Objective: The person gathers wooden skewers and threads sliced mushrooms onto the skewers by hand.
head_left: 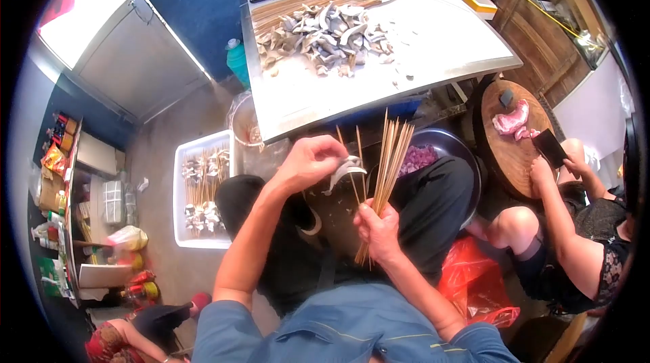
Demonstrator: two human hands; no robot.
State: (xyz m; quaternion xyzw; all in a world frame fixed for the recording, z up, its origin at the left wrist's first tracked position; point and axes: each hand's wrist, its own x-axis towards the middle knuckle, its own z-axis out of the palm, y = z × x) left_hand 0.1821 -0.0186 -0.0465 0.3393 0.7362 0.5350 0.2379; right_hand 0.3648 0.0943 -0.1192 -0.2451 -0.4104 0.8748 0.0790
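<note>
A bundle of thin wooden skewers (391, 163) stands nearly upright in my right hand (378, 228), whose fingers are wrapped round its lower part. Just left of the bundle, my left hand (313, 162) pinches a grey and white slice (348, 169) against two skewers that stand a little apart from the rest. The slice hangs below my left fingertips. Beyond my hands, a heap of similar grey and white slices (332, 35) lies on the white table (447, 58), with more skewers (271, 14) behind it.
Filled skewers lie in a white tray (178, 194) at left. A metal basin (467, 153) holds chopped purple pieces. At right, a co-worker's hands (542, 172) hold a cleaver (550, 149) by meat on a round board (497, 160). Another person (135, 336) is at lower left. A red bag (470, 285) lies nearby.
</note>
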